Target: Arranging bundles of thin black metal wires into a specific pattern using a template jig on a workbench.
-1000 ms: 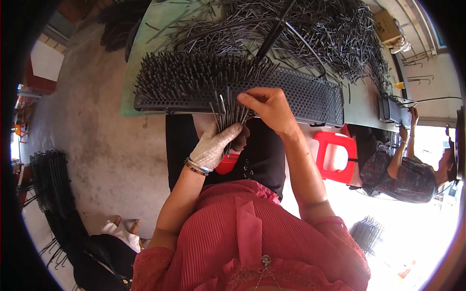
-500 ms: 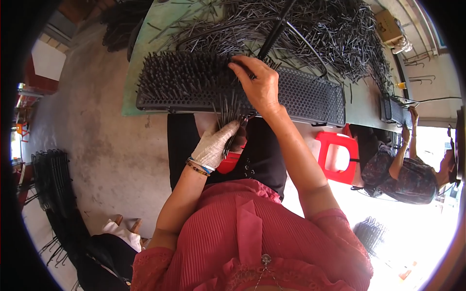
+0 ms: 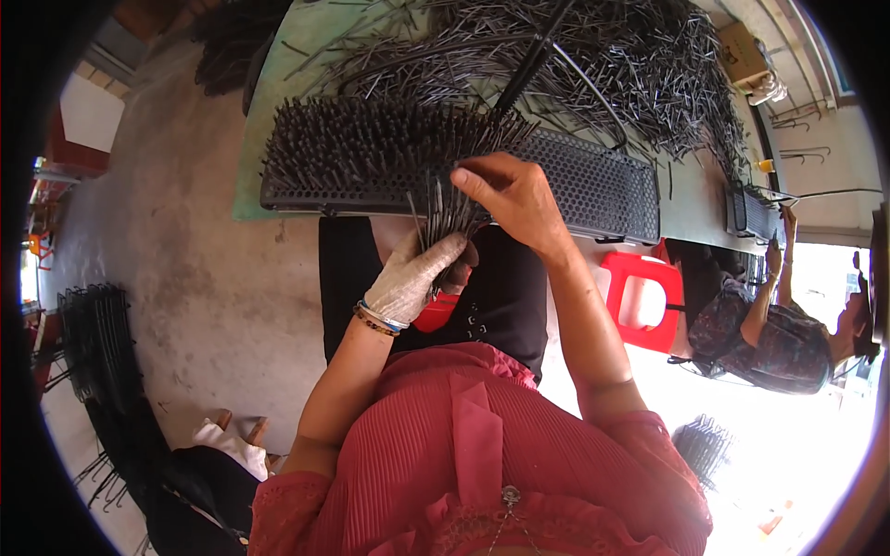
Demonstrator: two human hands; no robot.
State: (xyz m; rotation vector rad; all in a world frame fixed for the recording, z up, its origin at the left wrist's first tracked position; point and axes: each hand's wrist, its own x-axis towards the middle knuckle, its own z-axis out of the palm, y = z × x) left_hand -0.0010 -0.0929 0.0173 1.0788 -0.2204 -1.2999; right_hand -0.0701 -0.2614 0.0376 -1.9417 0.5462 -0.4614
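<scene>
In a pale work glove, my left hand (image 3: 408,278) is closed around an upright bundle of thin black rods (image 3: 447,211), in front of the perforated board's near edge. My bare right hand (image 3: 519,199) is bent over the top of that bundle, thumb and fingers drawn together at the rod tips. Whatever its fingertips pinch is too small to make out. Just beyond both hands lies a long black perforated board (image 3: 593,185). Many short black rods (image 3: 352,139) stand upright in its left and middle part, while bare holes show on its right part.
A large heap of loose black rods (image 3: 640,74) covers the back of the green table (image 3: 255,176). A black bar (image 3: 528,74) rises behind the board. To the right are a red stool (image 3: 644,301) and another person (image 3: 769,324) at a similar board. Black hooked rods (image 3: 97,343) stand at the left.
My right hand has come back from the rods standing in the board to the top of the bundle in my left hand. The left hand stays nearly in place.
</scene>
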